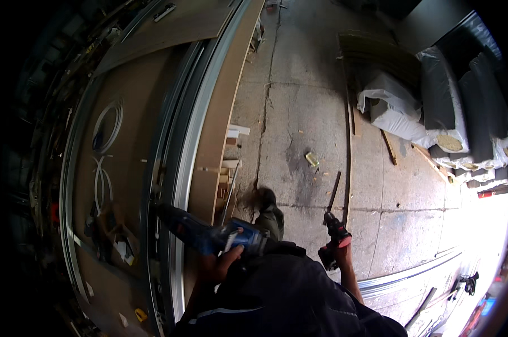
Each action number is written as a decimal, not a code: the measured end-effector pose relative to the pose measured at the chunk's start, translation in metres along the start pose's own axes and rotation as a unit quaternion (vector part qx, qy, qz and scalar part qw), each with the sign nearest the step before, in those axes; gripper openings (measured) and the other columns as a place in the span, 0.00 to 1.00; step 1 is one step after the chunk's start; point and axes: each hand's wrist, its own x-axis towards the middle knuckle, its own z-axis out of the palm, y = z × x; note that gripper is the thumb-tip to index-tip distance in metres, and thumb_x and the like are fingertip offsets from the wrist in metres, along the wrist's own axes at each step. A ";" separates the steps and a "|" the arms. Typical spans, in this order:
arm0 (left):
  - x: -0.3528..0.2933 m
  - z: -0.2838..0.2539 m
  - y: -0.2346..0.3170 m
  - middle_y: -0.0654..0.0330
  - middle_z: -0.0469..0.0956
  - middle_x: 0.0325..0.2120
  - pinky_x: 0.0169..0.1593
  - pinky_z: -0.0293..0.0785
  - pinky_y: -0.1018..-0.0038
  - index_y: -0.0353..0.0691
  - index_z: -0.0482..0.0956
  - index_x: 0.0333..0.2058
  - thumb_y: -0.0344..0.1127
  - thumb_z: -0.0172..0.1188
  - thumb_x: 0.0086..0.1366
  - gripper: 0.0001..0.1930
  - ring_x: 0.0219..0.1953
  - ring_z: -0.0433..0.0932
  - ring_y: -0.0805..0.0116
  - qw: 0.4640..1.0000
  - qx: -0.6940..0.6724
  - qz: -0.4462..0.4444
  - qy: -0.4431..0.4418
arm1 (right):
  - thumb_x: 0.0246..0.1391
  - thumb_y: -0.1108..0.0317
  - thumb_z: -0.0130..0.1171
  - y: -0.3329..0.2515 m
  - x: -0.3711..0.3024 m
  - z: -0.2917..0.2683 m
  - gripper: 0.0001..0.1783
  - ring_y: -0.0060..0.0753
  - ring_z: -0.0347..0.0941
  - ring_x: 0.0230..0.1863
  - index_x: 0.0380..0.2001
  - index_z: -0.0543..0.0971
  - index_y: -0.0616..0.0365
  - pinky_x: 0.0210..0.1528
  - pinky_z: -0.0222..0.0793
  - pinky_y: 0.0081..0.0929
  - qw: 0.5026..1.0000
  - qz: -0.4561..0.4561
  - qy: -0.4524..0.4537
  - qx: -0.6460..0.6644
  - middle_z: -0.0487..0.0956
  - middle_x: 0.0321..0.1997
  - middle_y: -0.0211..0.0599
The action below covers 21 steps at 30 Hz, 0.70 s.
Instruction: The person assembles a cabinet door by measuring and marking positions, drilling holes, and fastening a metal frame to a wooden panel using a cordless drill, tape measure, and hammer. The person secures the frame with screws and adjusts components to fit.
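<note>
Broadly, concrete floor (299, 106) spreads to the right of the long bench (136, 78), along which metal profiles (200, 115) run. A blue power tool (195, 229) points left across them, gripped by the closed left hand (221, 264); whether it touches them I cannot tell. Above the floor, the right hand (344, 254) wraps around a smaller red-and-black drill (336, 229). A yellowish piece (312, 159) lies beyond.
</note>
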 end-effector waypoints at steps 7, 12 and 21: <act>0.232 0.016 0.126 0.54 0.80 0.51 0.53 0.78 0.64 0.38 0.75 0.52 0.27 0.70 0.62 0.20 0.50 0.81 0.63 0.967 0.145 0.157 -0.139 | 0.38 0.70 0.75 0.169 0.087 -0.033 0.20 0.35 0.82 0.30 0.38 0.82 0.59 0.37 0.78 0.40 0.938 0.330 0.104 -0.024 0.84 0.28 0.33; 0.398 0.029 0.181 0.59 0.80 0.54 0.62 0.72 0.58 0.40 0.79 0.51 0.31 0.74 0.58 0.22 0.56 0.78 0.55 0.915 0.276 0.227 -0.188 | 0.46 0.59 0.68 0.075 0.190 -0.031 0.19 0.32 0.82 0.36 0.42 0.83 0.53 0.41 0.77 0.38 0.917 0.377 0.105 -0.082 0.85 0.34 0.33; 0.692 0.092 0.296 0.54 0.81 0.49 0.57 0.74 0.60 0.37 0.78 0.52 0.30 0.73 0.59 0.22 0.51 0.80 0.56 0.943 0.196 0.246 -0.106 | 0.62 0.39 0.55 -0.035 0.521 -0.110 0.25 0.26 0.82 0.47 0.50 0.85 0.42 0.47 0.76 0.34 0.898 0.120 -0.056 -0.419 0.87 0.43 0.32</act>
